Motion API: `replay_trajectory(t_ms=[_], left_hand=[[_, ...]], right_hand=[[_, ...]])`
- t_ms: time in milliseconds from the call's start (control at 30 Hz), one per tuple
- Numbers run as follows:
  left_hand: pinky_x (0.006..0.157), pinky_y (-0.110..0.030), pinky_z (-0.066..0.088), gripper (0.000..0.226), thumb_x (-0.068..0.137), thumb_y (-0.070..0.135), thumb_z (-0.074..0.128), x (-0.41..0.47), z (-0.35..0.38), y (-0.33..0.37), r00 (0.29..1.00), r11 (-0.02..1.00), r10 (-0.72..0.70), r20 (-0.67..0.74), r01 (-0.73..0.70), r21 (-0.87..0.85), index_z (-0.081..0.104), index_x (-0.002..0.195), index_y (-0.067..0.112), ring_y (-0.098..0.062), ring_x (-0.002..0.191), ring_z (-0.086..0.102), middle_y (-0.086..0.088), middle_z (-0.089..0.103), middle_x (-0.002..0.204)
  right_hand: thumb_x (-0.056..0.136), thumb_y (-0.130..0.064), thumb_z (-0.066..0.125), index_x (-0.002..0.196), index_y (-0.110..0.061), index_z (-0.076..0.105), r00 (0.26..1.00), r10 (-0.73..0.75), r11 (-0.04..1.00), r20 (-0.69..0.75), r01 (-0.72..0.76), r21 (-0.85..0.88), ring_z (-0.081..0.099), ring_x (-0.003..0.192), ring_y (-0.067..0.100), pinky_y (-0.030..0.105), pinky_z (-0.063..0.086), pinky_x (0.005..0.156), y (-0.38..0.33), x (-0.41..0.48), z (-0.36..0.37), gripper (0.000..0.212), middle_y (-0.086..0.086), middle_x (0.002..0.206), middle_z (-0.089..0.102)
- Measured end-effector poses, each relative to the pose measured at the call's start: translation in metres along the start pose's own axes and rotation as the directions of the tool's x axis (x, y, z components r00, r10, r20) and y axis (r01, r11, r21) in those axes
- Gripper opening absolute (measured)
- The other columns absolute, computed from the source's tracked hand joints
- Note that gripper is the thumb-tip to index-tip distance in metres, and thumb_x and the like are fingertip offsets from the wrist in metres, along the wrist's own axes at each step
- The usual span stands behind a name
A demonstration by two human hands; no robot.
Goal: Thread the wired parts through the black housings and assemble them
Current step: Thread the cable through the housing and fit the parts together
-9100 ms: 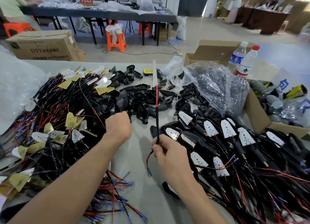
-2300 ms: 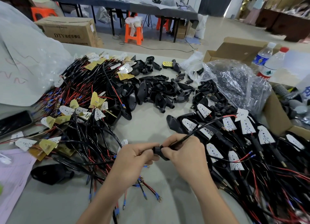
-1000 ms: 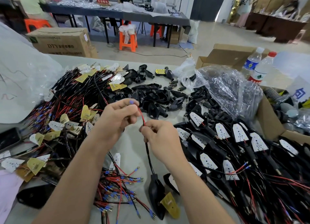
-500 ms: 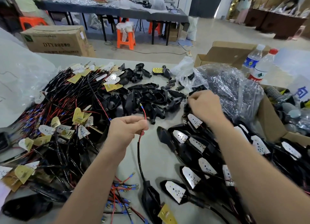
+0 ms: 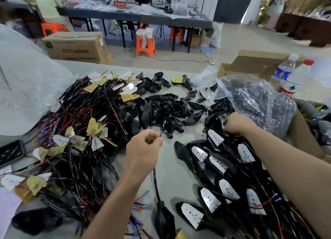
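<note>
Here, at a crowded assembly counter (image 5: 172,178), the left hand (image 5: 143,149) is raised at centre frame, its grip pressed together: thumb & forefinger pinch a thin wire lead (image 5: 162,129), whose blue-tipped end pokes up just past the fingers. The lead's black cable (image 5: 155,182) drops below the wrist to a black housing (image 5: 164,219) lying on the counter near the bottom edge. The right hand (image 5: 236,124) reaches fwd, knuckles up, with its grip curled down into black parts at the mouth of a clear plastic bag (image 5: 254,99); cannot tell what, if anything, it holds. To the left is a tangle of wired parts (image 5: 78,131), at centre loose housings (image 5: 161,110), and to the right fitted units (image 5: 215,165) under the right forearm. Bare counter shows only in a narrow strip btwn the piles. Two bottles (image 5: 290,76) & a cardboard box (image 5: 254,63) sit at the far right edge.
</note>
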State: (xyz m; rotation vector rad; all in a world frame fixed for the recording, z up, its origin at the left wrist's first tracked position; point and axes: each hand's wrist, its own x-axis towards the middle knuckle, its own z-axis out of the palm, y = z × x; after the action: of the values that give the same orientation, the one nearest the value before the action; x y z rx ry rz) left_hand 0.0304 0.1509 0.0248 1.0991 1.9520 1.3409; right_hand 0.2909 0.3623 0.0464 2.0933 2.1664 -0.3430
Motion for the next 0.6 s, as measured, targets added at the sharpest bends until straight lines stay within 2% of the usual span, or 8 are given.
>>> replay_trajectory(t_ms=[67,100,167,233,300,400,500,600], left_hand=[[0.065,-0.027,0.048,0.019,0.085,0.016,0.07,-0.002,0.001,0.002,0.997,0.983,-0.02,0.073,0.033,-0.181,0.071,0.082,0.035,-0.008,0.059,0.056,0.009,0.068,0.066],[0.068,-0.033,0.048,0.02,0.081,0.014,0.068,-0.004,0.001,0.003,0.995,0.965,-0.027,0.101,0.052,-0.258,0.071,0.084,0.033,-0.012,0.06,0.054,0.005,0.065,0.063],[0.064,-0.033,0.046,0.03,0.075,0.015,0.064,-0.007,0.0,0.004,0.992,0.935,-0.043,0.118,0.081,-0.346,0.074,0.091,0.038,-0.014,0.059,0.049,0.0,0.059,0.062],[0.057,-0.028,0.041,0.033,0.078,0.014,0.063,-0.009,0.0,0.003,0.994,0.918,-0.064,0.091,0.094,-0.384,0.078,0.094,0.039,-0.014,0.056,0.044,0.002,0.055,0.06],[0.052,-0.023,0.038,0.028,0.083,0.015,0.066,-0.013,-0.001,0.004,0.997,0.925,-0.068,0.037,0.077,-0.372,0.081,0.089,0.037,-0.012,0.053,0.042,0.008,0.055,0.058],[0.055,-0.014,0.044,0.017,0.085,0.024,0.077,-0.022,-0.002,0.008,0.999,0.95,-0.039,-0.004,0.036,-0.309,0.081,0.079,0.04,-0.001,0.056,0.053,0.014,0.063,0.058],[0.067,-0.025,0.051,0.02,0.082,0.023,0.081,-0.029,-0.005,0.011,1.0,0.954,-0.027,0.002,0.027,-0.298,0.081,0.074,0.041,-0.004,0.065,0.06,0.005,0.076,0.072],[0.069,-0.029,0.051,0.023,0.082,0.016,0.081,-0.037,-0.01,0.015,1.0,0.944,0.009,-0.002,-0.009,-0.329,0.082,0.074,0.037,-0.008,0.068,0.061,-0.001,0.077,0.075]], right_hand=[[0.086,-0.019,0.054,0.101,-0.007,0.065,0.996,0.05,0.993,-0.079,-0.041,0.108,0.068,0.089,0.033,0.044,0.06,0.083,-0.004,-0.009,-0.01,0.022,0.013,0.098,0.068],[0.087,-0.017,0.053,0.106,-0.009,0.063,0.99,0.043,0.985,-0.137,-0.019,0.169,0.066,0.089,0.032,0.042,0.058,0.081,-0.007,-0.014,-0.017,0.023,0.012,0.1,0.068],[0.091,-0.018,0.056,0.109,-0.012,0.062,0.972,-0.004,0.917,-0.235,0.097,0.387,0.063,0.088,0.027,0.036,0.051,0.073,-0.021,-0.03,-0.025,0.019,0.009,0.1,0.068],[0.093,-0.013,0.057,0.095,-0.014,0.072,0.98,-0.052,0.664,-0.193,0.178,0.726,0.06,0.071,0.017,0.033,0.049,0.062,-0.041,-0.055,-0.03,0.015,0.011,0.091,0.074],[0.094,-0.004,0.056,0.085,-0.014,0.078,0.977,-0.187,0.399,-0.101,0.17,0.901,0.055,0.058,0.012,0.023,0.045,0.052,-0.058,-0.086,-0.028,0.025,0.01,0.078,0.073],[0.09,-0.005,0.061,0.09,-0.013,0.077,0.948,-0.315,0.16,-0.049,0.104,0.982,0.053,0.056,0.014,0.024,0.041,0.052,-0.079,-0.126,-0.011,0.018,0.01,0.071,0.067],[0.093,-0.003,0.06,0.082,-0.013,0.071,0.951,-0.309,-0.09,-0.008,-0.021,0.996,0.049,0.056,0.016,0.025,0.035,0.053,-0.095,-0.15,0.011,0.018,0.007,0.066,0.06],[0.098,-0.003,0.056,0.08,-0.011,0.076,0.945,-0.324,-0.251,0.036,-0.123,0.96,0.051,0.057,0.013,0.025,0.035,0.056,-0.102,-0.164,0.023,0.028,0.006,0.068,0.061]])
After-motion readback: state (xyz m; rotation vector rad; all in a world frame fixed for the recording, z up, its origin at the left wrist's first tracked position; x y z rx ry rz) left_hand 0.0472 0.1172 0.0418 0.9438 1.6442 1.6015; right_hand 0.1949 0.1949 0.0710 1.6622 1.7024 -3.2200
